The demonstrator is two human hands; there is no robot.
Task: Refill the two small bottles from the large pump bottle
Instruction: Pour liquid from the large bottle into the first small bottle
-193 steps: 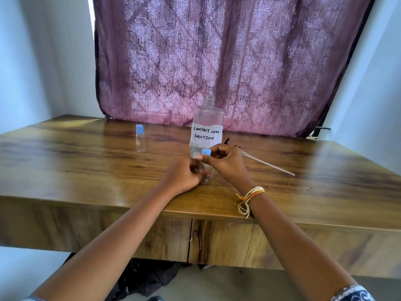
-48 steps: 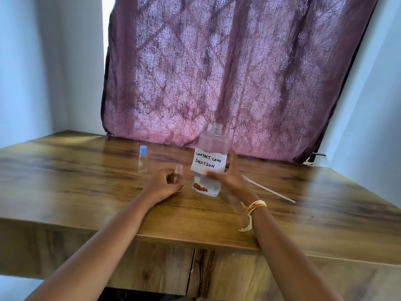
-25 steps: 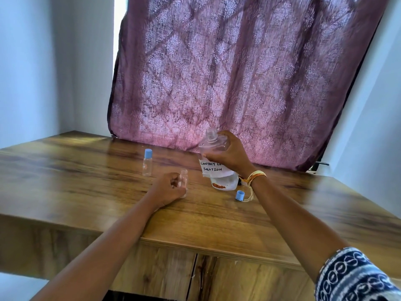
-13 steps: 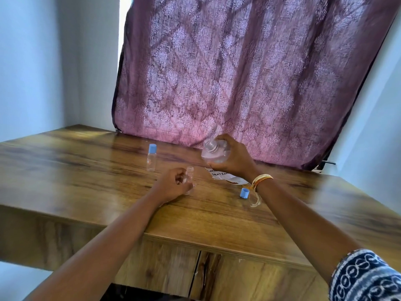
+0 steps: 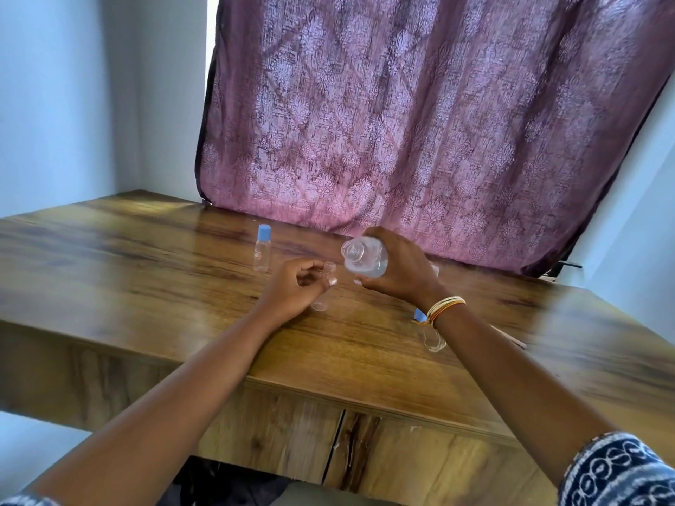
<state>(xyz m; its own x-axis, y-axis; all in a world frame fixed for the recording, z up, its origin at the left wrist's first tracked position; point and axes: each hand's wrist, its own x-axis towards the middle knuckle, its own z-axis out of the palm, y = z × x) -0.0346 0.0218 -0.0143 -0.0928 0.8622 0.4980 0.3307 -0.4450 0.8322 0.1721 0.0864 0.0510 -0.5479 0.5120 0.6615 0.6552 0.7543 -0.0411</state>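
Observation:
My right hand [image 5: 400, 272] grips the large clear bottle [image 5: 365, 258], tipped over so its open neck points left toward me, just right of a small uncapped bottle [image 5: 326, 283]. My left hand [image 5: 292, 290] holds that small clear bottle, which is tilted with its base near the table and its mouth up by my fingertips. The two mouths are close but apart. A second small bottle [image 5: 263, 248] with a blue cap stands upright further back on the left. A loose blue cap [image 5: 420, 315] lies on the table behind my right wrist, partly hidden.
All of this is on a wooden table [image 5: 146, 286] with a front edge near me. A purple patterned curtain [image 5: 420, 122] hangs behind it. A thin white tube [image 5: 511, 341] shows on the table past my right forearm.
My right hand has tipped the large bottle further over and brought its neck down closer to the small bottle in my left hand. The view has shifted a little.

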